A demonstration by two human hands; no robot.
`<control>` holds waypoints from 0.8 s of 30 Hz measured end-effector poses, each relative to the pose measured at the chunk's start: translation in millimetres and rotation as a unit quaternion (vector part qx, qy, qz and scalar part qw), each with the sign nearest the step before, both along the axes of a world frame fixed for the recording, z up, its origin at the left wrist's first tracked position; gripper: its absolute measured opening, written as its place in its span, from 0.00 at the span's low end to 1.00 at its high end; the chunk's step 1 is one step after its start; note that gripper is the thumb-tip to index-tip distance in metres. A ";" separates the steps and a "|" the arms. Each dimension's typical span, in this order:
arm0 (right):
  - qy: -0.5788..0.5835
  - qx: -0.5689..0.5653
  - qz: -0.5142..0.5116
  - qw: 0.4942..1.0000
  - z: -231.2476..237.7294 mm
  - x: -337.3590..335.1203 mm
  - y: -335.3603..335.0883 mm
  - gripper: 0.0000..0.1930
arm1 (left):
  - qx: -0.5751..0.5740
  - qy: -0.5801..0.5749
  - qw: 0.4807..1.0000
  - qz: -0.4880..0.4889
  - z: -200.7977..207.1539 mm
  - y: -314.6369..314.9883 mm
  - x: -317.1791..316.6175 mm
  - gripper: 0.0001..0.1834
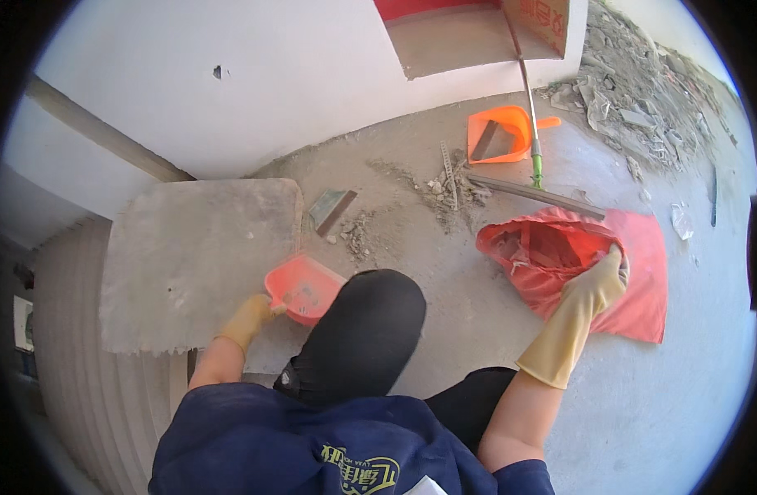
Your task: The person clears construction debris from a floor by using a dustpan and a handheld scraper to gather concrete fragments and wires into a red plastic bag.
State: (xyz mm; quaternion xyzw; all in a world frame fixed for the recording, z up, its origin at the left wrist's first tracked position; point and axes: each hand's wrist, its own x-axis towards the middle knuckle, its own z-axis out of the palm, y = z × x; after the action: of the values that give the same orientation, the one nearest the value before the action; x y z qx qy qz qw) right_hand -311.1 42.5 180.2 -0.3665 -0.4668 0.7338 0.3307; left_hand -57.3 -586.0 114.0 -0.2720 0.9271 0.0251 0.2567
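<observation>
Sack [638, 276], red dustpan [304, 289], yellow-lettered shirt [246, 441]

Takes in a white wall [271, 91] with 1 dark hole [218, 73], 1 orange dustpan [517, 130], 1 long-handled tool [527, 99] lying alongside, and printed cardboard [545, 23].

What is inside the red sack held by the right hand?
Inside the red sack, reddish folds and what look like pale scraps show near the mouth. Anything deeper is covered by the sack itself.
</observation>
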 end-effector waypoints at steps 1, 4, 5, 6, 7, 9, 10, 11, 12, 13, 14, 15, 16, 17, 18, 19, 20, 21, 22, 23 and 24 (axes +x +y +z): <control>0.002 0.014 -0.011 1.000 2.3 -2.7 -7.0 0.12 | 0.011 0.001 1.000 0.001 -12.4 -6.9 1.2 0.29; -0.026 0.134 -0.039 0.990 7.4 -14.4 -32.7 0.11 | 0.052 -0.029 0.998 0.015 -42.9 -25.2 -17.9 0.29; -0.047 0.146 0.011 0.988 25.6 -10.6 -48.9 0.14 | 0.063 -0.039 0.997 0.012 -46.6 -28.9 -37.5 0.31; -0.071 0.187 0.021 0.980 14.0 -14.4 -54.8 0.16 | 0.074 -0.049 0.996 0.009 -50.3 -33.2 -58.1 0.32; -0.089 0.231 0.025 0.969 2.8 -21.7 -51.9 0.18 | 0.074 -0.048 0.996 -0.026 -54.9 -35.2 -83.9 0.32; -0.186 0.310 0.055 0.931 7.9 -29.7 -77.5 0.24 | 0.069 -0.049 0.993 -0.088 -66.2 -42.6 -129.1 0.32; -0.187 0.441 0.016 0.878 9.2 -31.7 -92.7 0.25 | 0.069 -0.045 0.989 -0.121 -72.0 -40.4 -154.7 0.31; -0.187 0.560 -0.019 0.807 2.1 -33.5 -107.8 0.26 | 0.067 -0.044 0.985 -0.153 -74.7 -38.2 -176.7 0.31; -0.183 0.669 -0.051 0.718 0.3 -34.2 -124.2 0.27 | 0.065 -0.043 0.980 -0.183 -75.5 -32.9 -195.0 0.31; -0.125 0.718 -0.029 0.684 6.9 -33.0 -150.5 0.27 | 0.080 -0.062 0.979 -0.179 -62.3 -24.1 -211.4 0.31; -0.104 0.738 0.031 0.667 5.5 -31.2 -169.7 0.26 | 0.100 -0.077 0.976 -0.178 -47.4 -7.3 -231.4 0.30; -0.083 0.754 0.087 0.646 0.8 -28.0 -184.9 0.26 | 0.120 -0.086 0.972 -0.181 -42.1 9.1 -249.9 0.30; -0.089 0.689 0.198 0.692 -18.1 -19.9 -200.8 0.23 | 0.138 -0.075 0.971 -0.183 -50.8 22.4 -257.6 0.29; -0.091 0.595 0.379 0.703 -34.0 -17.4 -212.7 0.16 | 0.153 -0.066 0.969 -0.184 -57.8 33.8 -256.6 0.29; -0.202 0.498 0.453 0.712 -33.5 -12.1 -253.0 0.12 | 0.164 -0.061 0.968 -0.180 -67.5 42.3 -249.4 0.28; -0.335 0.422 0.539 0.648 -70.9 -5.4 -252.1 0.22 | 0.190 -0.059 0.966 -0.164 -72.8 65.5 -247.8 0.28; -0.422 0.130 0.628 0.641 -105.7 -0.5 -257.2 0.30 | 0.211 -0.061 0.965 -0.146 -75.2 81.8 -242.0 0.28; -0.465 0.014 0.625 0.627 -137.1 10.1 -262.8 0.33 | 0.250 -0.056 0.954 -0.154 -83.2 92.5 -231.8 0.29; -0.494 -0.105 0.616 0.604 -157.8 19.1 -272.6 0.35 | 0.283 -0.052 0.944 -0.159 -92.4 98.1 -221.1 0.30; -0.492 -0.204 0.579 0.617 -163.1 21.3 -286.1 0.35 | 0.312 -0.047 0.935 -0.161 -97.7 98.1 -220.3 0.31; -0.484 -0.301 0.534 0.624 -167.8 22.9 -296.9 0.36 | 0.340 -0.071 0.925 -0.155 -90.5 94.9 -231.9 0.30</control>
State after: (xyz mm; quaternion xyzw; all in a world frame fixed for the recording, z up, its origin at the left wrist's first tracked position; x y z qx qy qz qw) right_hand -288.2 -254.4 12.3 -0.4339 -0.4263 0.5979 -0.5220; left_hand -289.1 -491.0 23.5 -0.0221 0.8729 0.2787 0.3998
